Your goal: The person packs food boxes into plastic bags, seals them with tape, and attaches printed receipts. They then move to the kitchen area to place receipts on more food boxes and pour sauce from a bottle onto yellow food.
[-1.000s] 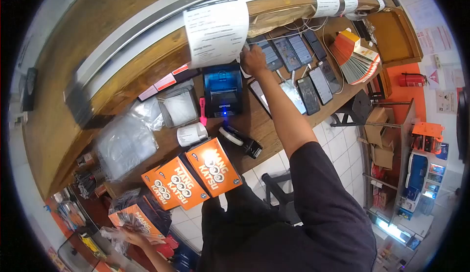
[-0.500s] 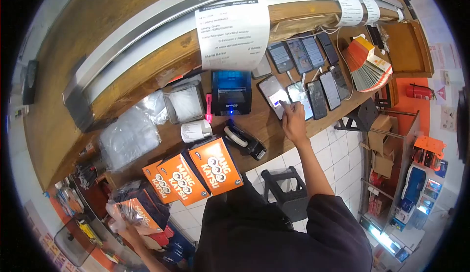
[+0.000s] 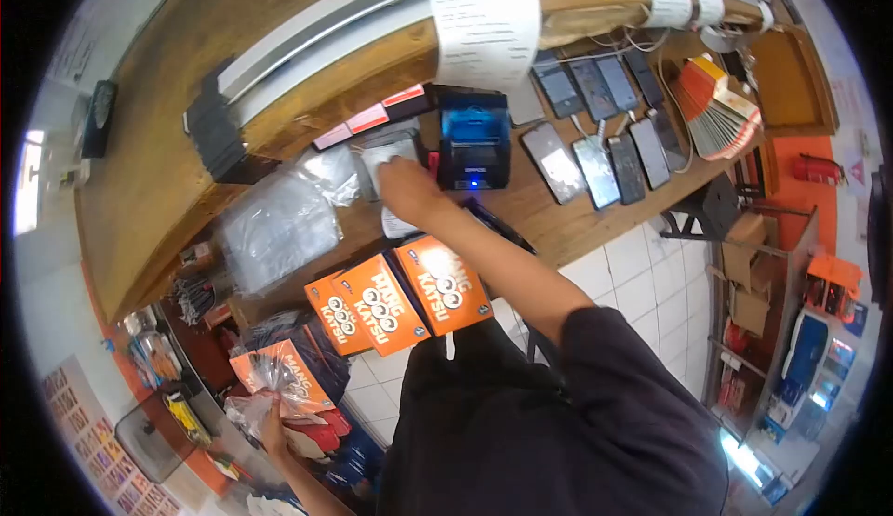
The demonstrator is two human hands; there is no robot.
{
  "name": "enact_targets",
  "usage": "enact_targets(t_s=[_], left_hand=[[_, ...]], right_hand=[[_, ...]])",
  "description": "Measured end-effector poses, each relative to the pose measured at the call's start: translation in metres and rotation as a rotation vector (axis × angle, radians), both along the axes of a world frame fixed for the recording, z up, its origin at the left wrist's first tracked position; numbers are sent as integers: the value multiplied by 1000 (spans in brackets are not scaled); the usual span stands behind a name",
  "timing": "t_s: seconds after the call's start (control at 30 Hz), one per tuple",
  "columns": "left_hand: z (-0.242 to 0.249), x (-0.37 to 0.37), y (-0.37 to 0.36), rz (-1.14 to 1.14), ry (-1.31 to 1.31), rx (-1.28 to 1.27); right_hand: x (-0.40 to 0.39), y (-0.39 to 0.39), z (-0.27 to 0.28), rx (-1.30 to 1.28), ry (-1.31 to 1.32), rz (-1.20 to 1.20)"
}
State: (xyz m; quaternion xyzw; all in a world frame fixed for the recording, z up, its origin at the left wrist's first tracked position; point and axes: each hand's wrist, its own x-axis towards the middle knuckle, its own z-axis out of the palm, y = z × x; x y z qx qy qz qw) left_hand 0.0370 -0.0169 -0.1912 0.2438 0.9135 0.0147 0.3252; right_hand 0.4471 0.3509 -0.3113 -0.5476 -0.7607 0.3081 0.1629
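Observation:
My right hand (image 3: 409, 191) reaches over a small tray of white, plastic-looking packets (image 3: 377, 155). Its fingers point down at them, and I cannot make out whether they grip one. Low on the left, my left hand (image 3: 273, 425) is closed on a crumpled clear plastic bag (image 3: 249, 412). The bag lies against an orange "Mang Katsu" box (image 3: 296, 378). More orange boxes (image 3: 379, 304) stand in a row at the counter's front edge, below my right forearm. A receipt printer (image 3: 474, 144) with a blue light sits just right of the right hand.
Several phones (image 3: 555, 163) lie on the right of the wooden counter (image 3: 549, 244), beside a fanned stack of orange-and-white booklets (image 3: 716, 112). Clear plastic bags (image 3: 284, 228) cover its left part. A paper receipt (image 3: 488, 28) hangs above the printer. A black stool (image 3: 702, 214) stands at right.
My right hand has left a phone's screen and crossed left to the packet tray. My left hand stays at the plastic by the orange box. The view has shifted slightly.

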Motion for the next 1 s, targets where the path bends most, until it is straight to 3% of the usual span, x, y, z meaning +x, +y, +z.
enact_targets(t_s=[0.07, 0.27, 0.33, 0.6, 0.7, 0.77, 0.8, 0.83, 0.87, 0.9, 1.0], left_hand=[[-16, -12, -15, 43, -36, 80], [-39, -32, -34, 109, 23, 153], [-15, 2, -9, 74, -31, 244], [-17, 2, -9, 118, -165, 322], [-26, -13, -17, 137, -186, 337], [-28, -15, -17, 142, -146, 295], [-25, -14, -16, 139, -109, 258], [-25, -13, -16, 137, -72, 218], [-25, -12, -18, 160, -89, 237], [-25, -11, -18, 179, -107, 256], [-14, 6, -7, 146, -131, 295]], right_hand=[[-32, 27, -29, -147, -252, 39], [-32, 37, -25, -165, -272, -38], [-27, 38, -14, -170, -273, -54], [-5, 25, 5, 32, -235, -49], [41, 9, 31, 174, 274, -23], [89, -7, 65, -11, 587, -166], [117, -13, 81, 43, 599, -315], [142, -11, 79, -78, 671, -502], [173, -1, 38, 41, 682, -556], [201, 9, 15, 163, 648, -555], [252, 46, -61, 156, 427, -581]])
